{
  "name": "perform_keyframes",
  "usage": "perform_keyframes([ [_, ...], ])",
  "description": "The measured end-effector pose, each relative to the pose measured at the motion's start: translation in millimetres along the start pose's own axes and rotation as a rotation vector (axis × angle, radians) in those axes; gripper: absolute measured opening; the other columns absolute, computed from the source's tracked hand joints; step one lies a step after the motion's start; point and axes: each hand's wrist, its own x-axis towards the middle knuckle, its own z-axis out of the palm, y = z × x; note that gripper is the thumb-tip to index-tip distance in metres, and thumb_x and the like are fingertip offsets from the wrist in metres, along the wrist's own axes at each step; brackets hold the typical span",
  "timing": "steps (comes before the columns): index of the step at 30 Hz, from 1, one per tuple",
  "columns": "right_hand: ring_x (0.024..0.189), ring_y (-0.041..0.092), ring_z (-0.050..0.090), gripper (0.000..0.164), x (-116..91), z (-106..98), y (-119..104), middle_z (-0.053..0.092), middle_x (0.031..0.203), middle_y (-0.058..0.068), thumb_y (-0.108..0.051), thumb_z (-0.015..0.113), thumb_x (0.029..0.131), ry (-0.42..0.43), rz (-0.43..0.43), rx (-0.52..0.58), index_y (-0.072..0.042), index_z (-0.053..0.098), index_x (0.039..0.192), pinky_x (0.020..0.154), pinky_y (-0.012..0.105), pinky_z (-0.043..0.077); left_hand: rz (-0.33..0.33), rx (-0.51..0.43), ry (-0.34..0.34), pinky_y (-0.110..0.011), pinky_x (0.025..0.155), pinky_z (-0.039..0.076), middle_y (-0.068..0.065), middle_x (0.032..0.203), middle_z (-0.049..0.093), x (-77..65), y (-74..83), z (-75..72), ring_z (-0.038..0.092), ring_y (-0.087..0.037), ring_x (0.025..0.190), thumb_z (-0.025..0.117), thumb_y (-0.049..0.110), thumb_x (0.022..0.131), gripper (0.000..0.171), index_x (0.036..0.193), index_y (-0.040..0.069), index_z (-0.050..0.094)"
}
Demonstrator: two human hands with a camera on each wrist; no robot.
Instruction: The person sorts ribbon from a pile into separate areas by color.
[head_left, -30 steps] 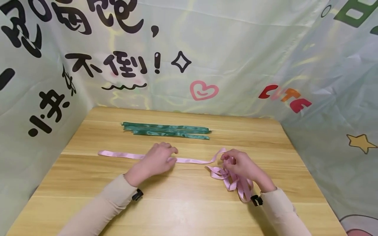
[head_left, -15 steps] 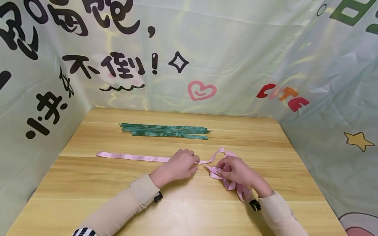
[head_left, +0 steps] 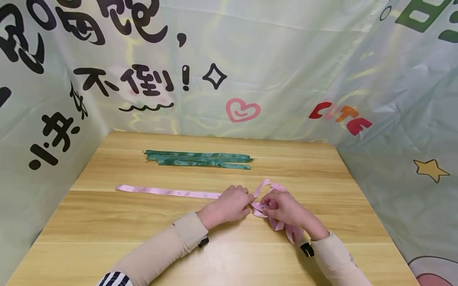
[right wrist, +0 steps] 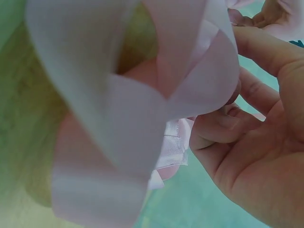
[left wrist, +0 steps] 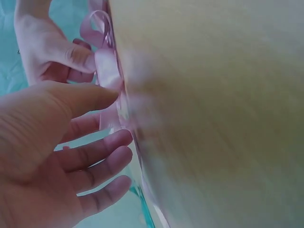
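Observation:
A long pink ribbon (head_left: 168, 192) lies stretched across the table and runs under my left hand (head_left: 230, 204). At its right end is a loose, looped heap of pink ribbon (head_left: 294, 234). My left hand is beside that heap; in the left wrist view its fingers (left wrist: 107, 164) are extended, with the thumb and index finger apart around the ribbon strip. My right hand (head_left: 288, 207) pinches a loop of the heap between thumb and curled fingers. Large ribbon loops (right wrist: 118, 123) fill much of the right wrist view and hide part of its fingertips.
Several green ribbon strips (head_left: 198, 159) lie side by side towards the back of the wooden table (head_left: 89, 226). A printed cloth (head_left: 279, 79) stands behind the table and along both sides. Each wrist wears a black clip (head_left: 307, 250).
My left hand has slid right along the pink ribbon, up to the heap and close to my right hand. The right hand has dipped slightly and taken hold of a loop at the heap's left side.

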Motion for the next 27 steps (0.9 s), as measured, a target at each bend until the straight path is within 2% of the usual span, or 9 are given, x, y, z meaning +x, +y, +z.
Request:
perform_keyframes([
  [4, 0.071, 0.006, 0.048, 0.013, -0.1, 0.7, -0.9, 0.062, 0.085, -0.002, -0.011, 0.079, 0.094, 0.013, -0.01, 0.005, -0.008, 0.076, 0.106, 0.067, 0.023, 0.043, 0.01, 0.019, 0.022, -0.033, 0.073, 0.051, 0.003, 0.086, 0.069, 3.4, 2.8, 4.8, 0.063, -0.016, 0.081, 0.073, 0.025, 0.097, 0.007, 0.097, 0.019, 0.078],
  [9, 0.073, 0.008, 0.05, 0.014, 0.5, 3.2, -0.1, 0.063, 0.082, -0.002, -0.01, 0.081, 0.092, 0.036, -0.077, -0.032, -0.008, 0.077, 0.105, 0.074, 0.026, 0.04, 0.018, 0.044, 0.029, -0.032, 0.071, 0.049, 0.005, 0.085, 0.068, 6.1, 4.8, 6.8, 0.062, -0.015, 0.08, 0.073, 0.023, 0.098, 0.011, 0.088, 0.022, 0.077],
  [14, 0.075, 0.01, 0.05, 0.012, 0.7, 4.1, 0.0, 0.061, 0.08, -0.002, -0.012, 0.081, 0.092, 0.043, -0.098, -0.056, -0.009, 0.077, 0.103, 0.075, 0.027, 0.038, 0.014, 0.047, 0.041, -0.03, 0.069, 0.046, 0.004, 0.083, 0.067, 7.6, 5.0, 7.4, 0.059, -0.015, 0.078, 0.071, 0.023, 0.1, 0.016, 0.086, 0.021, 0.077],
  [22, 0.077, 0.007, 0.054, 0.011, 2.2, 7.4, -2.6, 0.064, 0.083, -0.006, -0.02, 0.082, 0.092, 0.011, -0.052, -0.053, -0.013, 0.077, 0.1, 0.074, 0.024, 0.045, 0.013, 0.023, 0.06, -0.031, 0.069, 0.046, 0.004, 0.081, 0.065, 6.0, 2.6, 6.0, 0.058, -0.015, 0.076, 0.068, 0.026, 0.101, 0.018, 0.087, 0.021, 0.078],
  [25, 0.077, 0.003, 0.053, 0.003, 3.7, 8.6, -1.3, 0.064, 0.084, -0.009, -0.017, 0.079, 0.095, 0.045, -0.076, -0.067, -0.014, 0.077, 0.095, 0.071, 0.023, 0.046, 0.013, 0.005, 0.058, -0.031, 0.069, 0.046, 0.005, 0.079, 0.063, 4.8, 1.2, 3.8, 0.056, -0.015, 0.075, 0.067, 0.026, 0.101, 0.018, 0.086, 0.021, 0.077],
  [27, 0.075, 0.001, 0.051, 0.004, 4.6, 8.4, -0.5, 0.064, 0.082, -0.01, -0.014, 0.077, 0.096, 0.078, -0.095, -0.066, -0.013, 0.078, 0.093, 0.068, 0.022, 0.045, 0.014, -0.007, 0.055, -0.031, 0.069, 0.045, 0.005, 0.078, 0.062, 4.0, 0.2, 1.1, 0.055, -0.014, 0.074, 0.066, 0.027, 0.102, 0.019, 0.086, 0.021, 0.076],
])
